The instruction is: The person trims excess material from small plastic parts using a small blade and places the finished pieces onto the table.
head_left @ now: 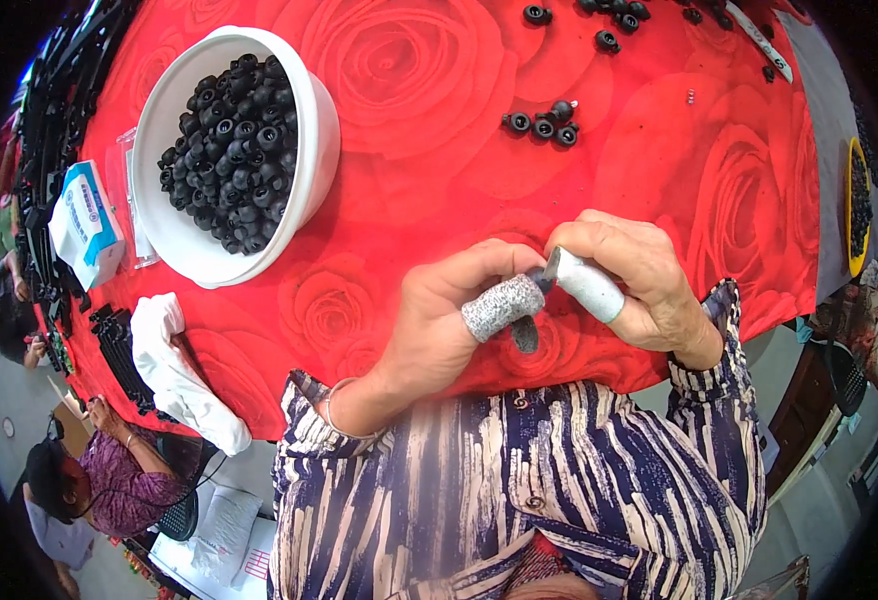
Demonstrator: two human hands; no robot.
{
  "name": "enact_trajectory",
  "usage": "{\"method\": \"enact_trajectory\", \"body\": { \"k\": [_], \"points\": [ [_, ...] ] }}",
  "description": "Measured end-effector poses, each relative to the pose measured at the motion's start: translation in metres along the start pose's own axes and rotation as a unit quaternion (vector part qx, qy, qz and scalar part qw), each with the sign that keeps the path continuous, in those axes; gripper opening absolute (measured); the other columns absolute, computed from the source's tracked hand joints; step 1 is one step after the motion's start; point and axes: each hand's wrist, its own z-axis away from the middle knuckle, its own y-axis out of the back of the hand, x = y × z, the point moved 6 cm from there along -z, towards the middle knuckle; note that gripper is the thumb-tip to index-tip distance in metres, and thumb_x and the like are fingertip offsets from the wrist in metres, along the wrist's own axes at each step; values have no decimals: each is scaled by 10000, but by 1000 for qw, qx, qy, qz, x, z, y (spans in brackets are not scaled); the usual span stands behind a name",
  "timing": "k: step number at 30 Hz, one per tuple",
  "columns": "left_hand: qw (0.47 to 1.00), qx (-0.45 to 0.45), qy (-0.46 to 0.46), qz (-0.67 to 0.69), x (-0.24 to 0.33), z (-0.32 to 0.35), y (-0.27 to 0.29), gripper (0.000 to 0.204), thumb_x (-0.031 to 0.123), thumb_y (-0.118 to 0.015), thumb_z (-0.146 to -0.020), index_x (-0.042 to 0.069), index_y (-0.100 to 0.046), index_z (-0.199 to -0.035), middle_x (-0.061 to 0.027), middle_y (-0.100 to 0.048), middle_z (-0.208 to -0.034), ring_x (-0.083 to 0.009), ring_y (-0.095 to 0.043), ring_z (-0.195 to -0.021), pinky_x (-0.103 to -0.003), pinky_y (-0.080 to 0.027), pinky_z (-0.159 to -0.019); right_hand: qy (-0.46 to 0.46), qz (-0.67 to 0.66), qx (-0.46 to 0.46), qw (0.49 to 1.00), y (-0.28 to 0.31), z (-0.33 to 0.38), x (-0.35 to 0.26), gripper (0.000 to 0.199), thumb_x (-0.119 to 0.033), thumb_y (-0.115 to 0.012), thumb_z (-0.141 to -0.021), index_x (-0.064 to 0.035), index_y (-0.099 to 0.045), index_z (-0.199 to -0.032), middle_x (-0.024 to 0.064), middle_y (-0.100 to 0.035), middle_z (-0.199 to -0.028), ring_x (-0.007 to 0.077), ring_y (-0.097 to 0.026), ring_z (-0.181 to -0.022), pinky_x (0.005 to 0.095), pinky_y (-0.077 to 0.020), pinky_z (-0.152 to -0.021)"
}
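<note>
My left hand [429, 310] is closed, pinching a small black rounded part [537, 278] between thumb and fingers. Grey speckled finger sleeves cover its thumb and a finger below. Fingertips nearly meeting it, my right hand [644, 275] is closed too, with a white sleeve [589, 287] on its thumb. A thin greyish edge [553, 263] shows at the tip of the right thumb, against the black part; I cannot make out what it is. Ahead of the hands, several similar black parts [543, 126] lie in a small cluster on the red rose-print cloth [409, 60].
A white bowl [319, 140] heaped with black parts stands at the left. Beside it are a blue-and-white packet [87, 225] and a bunched white cloth [179, 370]. More loose parts [614, 12] and a white strip [762, 43] lie at the far right. Another person [124, 480] sits at lower left.
</note>
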Motion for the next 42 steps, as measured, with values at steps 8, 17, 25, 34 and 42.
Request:
{"method": "enact_trajectory", "body": {
  "k": [8,17,25,34,42],
  "points": [
    [995,77,-31,52,0,-6,17,218,61,-592,-865,-1,-609,-1073,-26,-628,-903,-62,-574,-764,-197,-461,-653,54,-18,-107,993,-17,6,-8,148,-59,-617,-778,27,-565,-887,120,-575,-740,224,-554,-615,318,-421,-543],
    [986,-5,18,167,-8,-4,1,253,57,-594,-857,-25,-589,-1096,-53,-628,-941,-89,-580,-795,-211,-465,-700,33,-1,54,998,6,2,-10,311,-29,-703,-689,17,-604,-980,86,-562,-740,169,-557,-602,269,-418,-497],
    [982,-1,64,175,-21,-4,1,253,47,-594,-850,-26,-590,-1092,-58,-626,-954,-96,-584,-792,-208,-478,-693,187,150,85,967,-1,8,-26,379,-29,-719,-594,49,-616,-950,70,-529,-656,195,-529,-527,306,-416,-449],
    [989,-16,34,144,-14,-2,0,250,60,-591,-858,-22,-590,-1095,-44,-621,-955,-89,-578,-815,-212,-473,-715,132,81,67,986,3,4,-24,276,-49,-684,-686,31,-566,-922,89,-511,-683,227,-521,-550,332,-406,-468],
    [993,-38,5,109,-6,-2,-2,247,60,-574,-874,-20,-578,-1108,-46,-610,-998,-85,-574,-875,-213,-464,-760,3,33,11,999,4,0,-4,219,-105,-571,-801,-6,-540,-994,135,-530,-785,311,-553,-667,371,-438,-573]
  ]
}}
